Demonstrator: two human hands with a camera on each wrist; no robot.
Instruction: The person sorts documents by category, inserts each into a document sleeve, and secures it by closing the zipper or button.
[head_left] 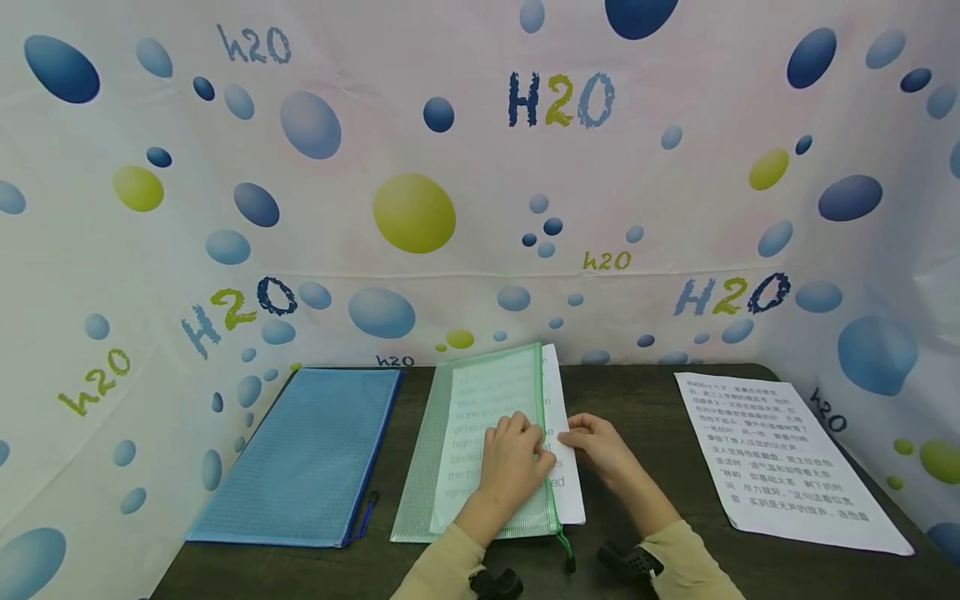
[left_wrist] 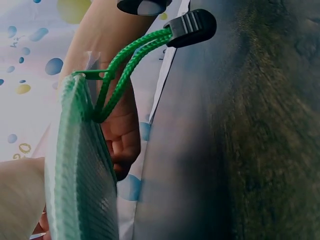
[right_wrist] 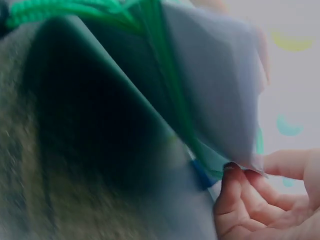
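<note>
A translucent green mesh zip folder (head_left: 420, 492) lies in the middle of the table with a printed sheet of paper (head_left: 572, 496) sticking out past its right edge. My left hand (head_left: 513, 467) is over the folder, its thumb and forefinger bent at the green zipped edge, gripping it there. On the right, my right hand (head_left: 603, 450) pinches the paper's outer edge between thumb and fingers. The right wrist view shows this pinch at the corner of the white paper (right_wrist: 215, 80). A green cord (left_wrist: 122, 75) with a black end hangs from the zip pull.
To the left lies a blue mesh zip folder (head_left: 300, 458) with a blue cord. A sheet printed with Chinese text (head_left: 787, 458) lies at the right of the dark table (head_left: 645, 392). Behind stands a white backdrop (head_left: 487, 50) with coloured dots.
</note>
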